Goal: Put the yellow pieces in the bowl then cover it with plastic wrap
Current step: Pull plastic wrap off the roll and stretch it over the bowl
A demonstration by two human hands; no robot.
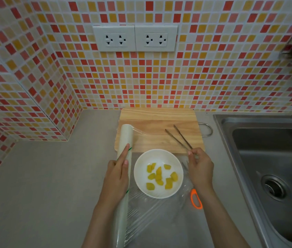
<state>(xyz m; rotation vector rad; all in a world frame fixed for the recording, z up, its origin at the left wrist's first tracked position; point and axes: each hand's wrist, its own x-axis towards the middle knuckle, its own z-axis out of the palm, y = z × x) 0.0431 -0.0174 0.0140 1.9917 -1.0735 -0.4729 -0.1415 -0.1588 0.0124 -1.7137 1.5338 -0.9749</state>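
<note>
A white bowl (141, 161) on the grey counter holds several yellow pieces (159, 175). A long roll of plastic wrap (126, 136) lies just left of the bowl. My left hand (117, 176) presses down on the roll, index finger stretched along it. A clear sheet of wrap (152, 210) is stretched from the roll to the right, over the bowl. My right hand (199, 167) pinches the sheet's far edge to the right of the bowl.
A wooden cutting board (159, 122) lies behind the bowl with metal tongs (181, 138) on it. Orange-handled scissors (196, 199) lie under my right forearm. A steel sink (270, 158) sits to the right. Tiled walls with power sockets (135, 39) enclose the back and left.
</note>
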